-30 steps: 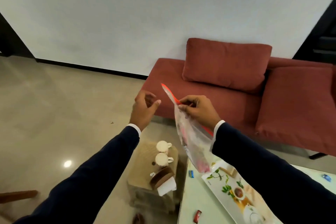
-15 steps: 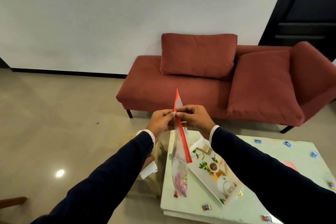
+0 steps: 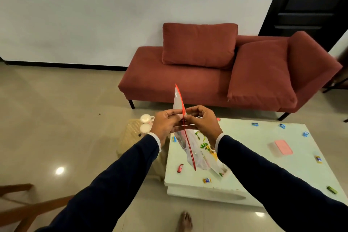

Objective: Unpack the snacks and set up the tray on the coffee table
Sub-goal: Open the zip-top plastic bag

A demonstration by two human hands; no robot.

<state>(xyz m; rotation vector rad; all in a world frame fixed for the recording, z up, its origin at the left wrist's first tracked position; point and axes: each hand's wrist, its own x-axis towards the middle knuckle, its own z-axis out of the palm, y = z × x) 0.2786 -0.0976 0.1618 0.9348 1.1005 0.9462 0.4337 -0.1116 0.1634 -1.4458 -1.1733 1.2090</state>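
Note:
I hold a clear plastic zip bag (image 3: 190, 149) with a red seal strip upright above the near left corner of the pale coffee table (image 3: 250, 158). My left hand (image 3: 166, 123) and my right hand (image 3: 200, 121) pinch the strip from either side, fingertips nearly touching. Something pink shows dimly inside the bag. Behind and under the bag lies a white leaf-patterned tray (image 3: 218, 170), mostly hidden. Several wrapped candies are scattered on the table, among them a red one (image 3: 180, 168) and an orange-blue one (image 3: 207, 180).
A red sofa (image 3: 222, 79) with cushions stands beyond the table. A small woven stool (image 3: 130, 135) with two white cups (image 3: 146, 123) sits left of the table. A clear box with a pink lid (image 3: 281, 148) rests on the table's right. My bare foot (image 3: 185, 220) is on the floor.
The view has tilted down and right, showing more of the table. My left hand came in from the side and joined my right hand on the bag's red strip; the bag now hangs lower.

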